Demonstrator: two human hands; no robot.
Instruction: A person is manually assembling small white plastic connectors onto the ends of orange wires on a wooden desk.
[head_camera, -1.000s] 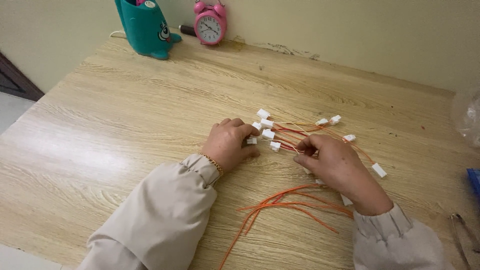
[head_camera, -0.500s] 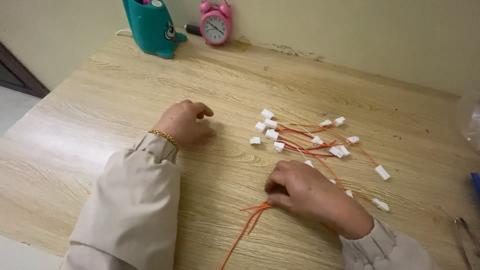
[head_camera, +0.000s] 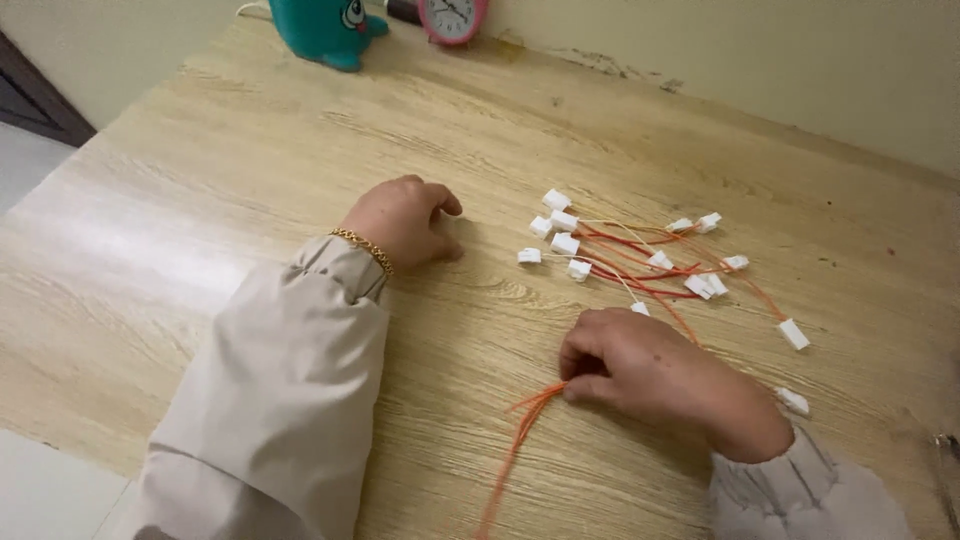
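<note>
Both hands have parted since a second ago, when they met over the white connectors (head_camera: 565, 243); the view has also tipped downward, cropping the pink clock (head_camera: 452, 17) and teal holder (head_camera: 325, 28) at the bench's far edge. Now the left hand (head_camera: 402, 221), loosely curled and holding nothing, rests on the wooden bench (head_camera: 200, 200) just left of the connectors, a gold bracelet (head_camera: 365, 250) at its wrist. Nearer the camera than the connectors, the right hand (head_camera: 640, 365) pinches the gathered orange wires (head_camera: 520, 435) between thumb and fingers, their connector ends fanned out beyond it.
</note>
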